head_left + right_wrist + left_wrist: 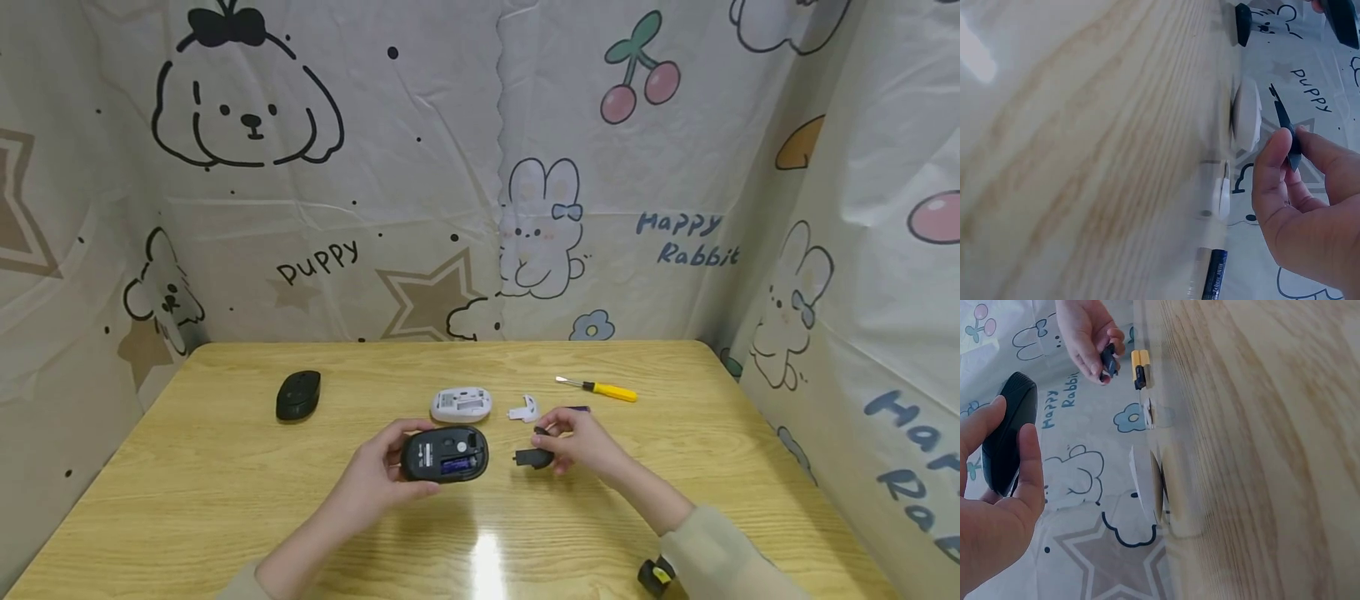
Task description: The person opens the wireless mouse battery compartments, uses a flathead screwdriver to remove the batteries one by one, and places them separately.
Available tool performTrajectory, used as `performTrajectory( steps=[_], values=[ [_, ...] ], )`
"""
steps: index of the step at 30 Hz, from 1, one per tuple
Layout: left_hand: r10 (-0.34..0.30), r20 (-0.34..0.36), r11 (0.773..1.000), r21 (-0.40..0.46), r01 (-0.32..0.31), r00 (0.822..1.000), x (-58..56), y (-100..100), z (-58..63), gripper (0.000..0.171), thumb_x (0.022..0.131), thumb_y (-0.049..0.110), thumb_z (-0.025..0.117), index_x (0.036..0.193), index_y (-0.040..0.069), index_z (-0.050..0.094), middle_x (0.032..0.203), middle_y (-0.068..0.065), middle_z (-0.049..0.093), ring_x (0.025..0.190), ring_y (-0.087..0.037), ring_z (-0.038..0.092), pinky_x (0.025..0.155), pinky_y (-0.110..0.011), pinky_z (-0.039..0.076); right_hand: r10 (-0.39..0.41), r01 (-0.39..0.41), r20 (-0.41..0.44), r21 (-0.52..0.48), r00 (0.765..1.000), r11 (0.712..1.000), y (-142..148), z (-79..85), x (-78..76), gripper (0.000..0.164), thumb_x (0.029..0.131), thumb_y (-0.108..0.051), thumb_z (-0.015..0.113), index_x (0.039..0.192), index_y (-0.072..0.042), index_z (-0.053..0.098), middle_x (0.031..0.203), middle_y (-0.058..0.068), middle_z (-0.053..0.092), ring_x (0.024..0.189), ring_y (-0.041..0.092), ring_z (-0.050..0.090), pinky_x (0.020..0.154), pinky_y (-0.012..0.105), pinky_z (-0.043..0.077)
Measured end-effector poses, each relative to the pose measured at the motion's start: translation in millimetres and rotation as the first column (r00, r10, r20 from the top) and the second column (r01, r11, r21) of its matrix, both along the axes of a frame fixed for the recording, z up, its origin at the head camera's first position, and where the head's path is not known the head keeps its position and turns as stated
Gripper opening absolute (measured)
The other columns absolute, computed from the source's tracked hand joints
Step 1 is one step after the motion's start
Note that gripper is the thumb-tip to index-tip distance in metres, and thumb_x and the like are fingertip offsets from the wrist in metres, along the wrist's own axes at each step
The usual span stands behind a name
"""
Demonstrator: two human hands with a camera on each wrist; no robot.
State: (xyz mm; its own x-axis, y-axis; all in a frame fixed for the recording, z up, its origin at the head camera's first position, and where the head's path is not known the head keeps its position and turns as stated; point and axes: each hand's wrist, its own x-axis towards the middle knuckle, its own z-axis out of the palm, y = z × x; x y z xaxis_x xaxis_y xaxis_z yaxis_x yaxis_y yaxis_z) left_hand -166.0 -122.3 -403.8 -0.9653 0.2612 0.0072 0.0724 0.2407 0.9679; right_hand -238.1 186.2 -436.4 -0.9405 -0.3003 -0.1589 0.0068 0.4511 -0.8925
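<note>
My left hand [375,477] grips a black computer mouse [427,465] by its left end, underside facing the head camera. A purple-blue battery [457,465] lies in its uncovered compartment. In the left wrist view, thumb and fingers clasp the mouse [1010,440] above the table. My right hand [581,442], just right of it, pinches a thin black battery cover [532,457] with a narrow tab. The right wrist view shows this cover [1284,122] edge-on between thumb and fingers, apart from the mouse.
Behind my hands a white mouse [450,406] lies upside down, its battery compartment uncovered. A white cover [529,408] is beside it. Another battery [1215,275] lies near the right hand. A yellow-handled screwdriver [611,391] sits back right, another black mouse [297,396] back left.
</note>
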Motion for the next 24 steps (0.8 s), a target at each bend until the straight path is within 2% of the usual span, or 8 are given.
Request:
performTrajectory(
  steps=[6,14,24],
  values=[
    [-0.002,0.007,1.0,0.0,0.002,1.0,-0.3,-1.0,-1.4,0.07,0.066,0.009,0.085,0.127,0.016,0.053,0.115,-0.013,0.059,0.1,-0.023,0.061,0.079,-0.026,0.056,-0.012,0.011,0.002,0.052,1.0,0.999,-1.8,-8.3,-6.0,0.032,0.085,-0.022,0.071,0.107,-0.003,0.059,0.088,0.009,0.059,0.054,0.013,0.059,0.053,0.033,0.057],
    [-0.015,0.002,1.0,0.005,0.015,1.0,-0.6,-1.4,-2.5,0.069,0.066,0.009,0.085,0.127,0.015,0.053,0.115,-0.014,0.058,0.1,-0.024,0.061,0.079,-0.026,0.056,0.023,-0.02,-0.036,0.09,0.999,0.996,-0.8,-16.3,-10.3,0.029,0.085,-0.02,0.071,0.104,-0.003,0.059,0.085,0.01,0.057,0.053,0.014,0.06,0.049,0.033,0.055],
    [-0.024,-0.015,1.0,0.004,0.024,1.0,-1.1,0.3,-3.6,0.07,0.066,0.009,0.085,0.127,0.013,0.052,0.116,-0.014,0.058,0.099,-0.024,0.061,0.077,-0.026,0.057,0.074,-0.06,-0.08,0.165,0.994,0.984,-3.9,-17.7,-11.4,0.024,0.083,-0.016,0.072,0.099,-0.003,0.059,0.079,0.007,0.058,0.05,0.015,0.06,0.046,0.033,0.055]
  ],
)
